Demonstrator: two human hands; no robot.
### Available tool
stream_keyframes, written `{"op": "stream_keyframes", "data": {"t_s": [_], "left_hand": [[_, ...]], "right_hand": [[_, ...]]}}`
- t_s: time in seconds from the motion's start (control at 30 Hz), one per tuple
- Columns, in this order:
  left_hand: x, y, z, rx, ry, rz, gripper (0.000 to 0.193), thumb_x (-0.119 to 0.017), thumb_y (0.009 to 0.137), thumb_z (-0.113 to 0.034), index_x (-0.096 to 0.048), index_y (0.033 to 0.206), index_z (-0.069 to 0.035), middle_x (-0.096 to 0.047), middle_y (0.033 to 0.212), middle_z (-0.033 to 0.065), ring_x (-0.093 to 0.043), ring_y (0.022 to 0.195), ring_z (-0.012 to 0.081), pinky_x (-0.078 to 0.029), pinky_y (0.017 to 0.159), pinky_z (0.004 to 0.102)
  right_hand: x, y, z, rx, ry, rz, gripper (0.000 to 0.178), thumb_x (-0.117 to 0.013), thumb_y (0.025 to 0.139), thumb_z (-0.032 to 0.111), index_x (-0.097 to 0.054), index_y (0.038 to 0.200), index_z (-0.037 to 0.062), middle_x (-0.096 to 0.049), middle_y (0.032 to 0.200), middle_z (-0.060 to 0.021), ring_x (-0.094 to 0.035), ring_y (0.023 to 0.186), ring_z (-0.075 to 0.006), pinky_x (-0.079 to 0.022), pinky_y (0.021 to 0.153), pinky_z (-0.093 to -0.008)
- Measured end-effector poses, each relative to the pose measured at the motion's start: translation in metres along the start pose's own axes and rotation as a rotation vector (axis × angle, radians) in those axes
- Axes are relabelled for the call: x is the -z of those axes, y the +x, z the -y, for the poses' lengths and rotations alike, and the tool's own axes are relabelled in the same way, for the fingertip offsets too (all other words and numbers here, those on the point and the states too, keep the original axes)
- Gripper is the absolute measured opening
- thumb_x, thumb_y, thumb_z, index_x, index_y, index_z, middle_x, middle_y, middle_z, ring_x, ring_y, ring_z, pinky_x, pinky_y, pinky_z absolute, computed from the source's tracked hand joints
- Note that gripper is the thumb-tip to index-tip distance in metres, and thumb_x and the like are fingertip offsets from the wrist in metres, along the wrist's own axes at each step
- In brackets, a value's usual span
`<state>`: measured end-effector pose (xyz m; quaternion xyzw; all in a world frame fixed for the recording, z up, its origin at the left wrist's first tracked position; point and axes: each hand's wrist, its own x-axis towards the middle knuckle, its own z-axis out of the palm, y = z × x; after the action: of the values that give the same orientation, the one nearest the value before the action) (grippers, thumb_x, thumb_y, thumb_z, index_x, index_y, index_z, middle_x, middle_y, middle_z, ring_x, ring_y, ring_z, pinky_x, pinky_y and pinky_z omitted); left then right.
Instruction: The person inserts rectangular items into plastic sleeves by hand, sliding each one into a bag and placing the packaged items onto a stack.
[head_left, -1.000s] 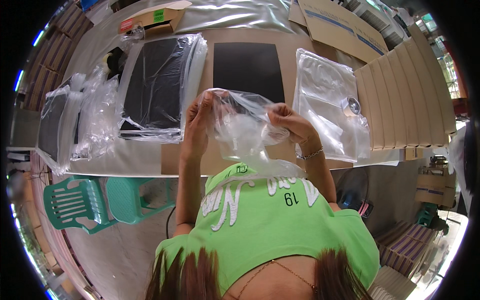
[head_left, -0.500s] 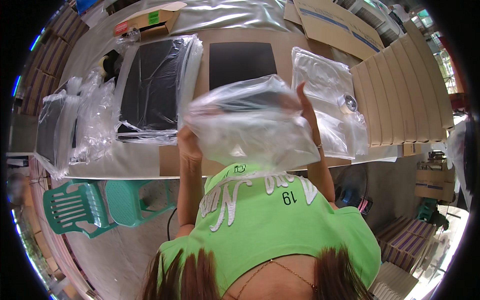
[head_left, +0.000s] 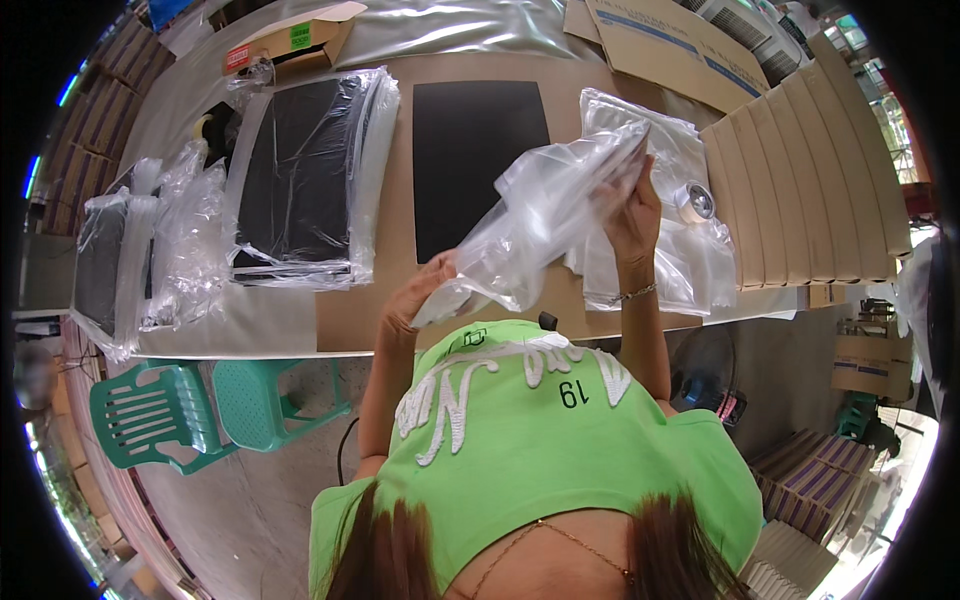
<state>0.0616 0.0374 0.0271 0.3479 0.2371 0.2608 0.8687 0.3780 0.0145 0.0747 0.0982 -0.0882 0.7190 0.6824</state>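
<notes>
Here we hold a clear plastic bag (head_left: 545,225) up above the counter (head_left: 380,310), left hand (head_left: 420,295) gripping its lower end, right hand (head_left: 630,205) fingers pinching the top; opening its mouth seemingly comes next, near the black panel (head_left: 475,150).

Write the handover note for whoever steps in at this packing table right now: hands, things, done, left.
Left hand: grips the lower end of a clear plastic bag, held above the table.
Right hand: grips the bag's upper end, raised higher, so the bag slants.
Things: bare black panel lies flat straight ahead; stack of bagged black panels to its left; pile of empty bags and a tape roll to the right.
Done: several panels bagged.
Left: the bare panel is not yet bagged.
</notes>
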Motion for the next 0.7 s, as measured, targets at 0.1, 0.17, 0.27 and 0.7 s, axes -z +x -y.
{"op": "stream_keyframes", "data": {"t_s": [0.1,0.17,0.27,0.7], "left_hand": [[0.011,0.01,0.024,-0.274,-0.071,0.283,0.042,-0.065,0.084,-0.026,-0.051,0.114,0.001,-0.06,0.096,0.0088,-0.06,0.083,0.0154,-0.051,0.07,0.0275],[0.015,0.01,0.032,-0.286,-0.133,0.305,0.039,-0.062,0.085,-0.025,-0.053,0.113,0.0,-0.06,0.098,0.0098,-0.059,0.087,0.0182,-0.049,0.076,0.0312],[0.026,0.011,0.03,-0.333,-0.431,0.199,0.035,-0.058,0.086,-0.024,-0.054,0.112,0.0,-0.06,0.101,0.0112,-0.058,0.094,0.0224,-0.045,0.085,0.0368],[0.046,0.04,-0.043,-0.312,-0.886,0.322,0.043,-0.051,0.09,-0.041,-0.056,0.109,-0.003,-0.061,0.099,0.0142,-0.058,0.1,0.026,-0.048,0.088,0.0446]], "right_hand": [[-0.013,0.009,-0.004,0.007,-0.12,-0.026,0.039,-0.044,0.095,0.038,-0.053,0.12,0.0097,-0.054,0.123,-0.0089,-0.05,0.114,-0.026,-0.034,0.102,-0.0477],[-0.004,0.011,-0.008,-0.067,-0.09,0.031,0.039,-0.045,0.094,0.038,-0.055,0.118,0.0084,-0.053,0.123,-0.0087,-0.048,0.116,-0.027,-0.027,0.107,-0.0501],[0.008,0.005,-0.02,-0.011,-0.086,-0.207,0.045,-0.043,0.093,0.045,-0.055,0.117,0.009,-0.058,0.113,-0.0108,-0.051,0.112,-0.0262,-0.039,0.099,-0.0503],[0.04,-0.05,-0.059,-0.297,-0.383,0.197,0.059,-0.05,0.086,0.056,-0.056,0.112,0.0036,-0.059,0.084,-0.009,-0.058,0.065,-0.0163,-0.047,0.054,-0.0303]]}}
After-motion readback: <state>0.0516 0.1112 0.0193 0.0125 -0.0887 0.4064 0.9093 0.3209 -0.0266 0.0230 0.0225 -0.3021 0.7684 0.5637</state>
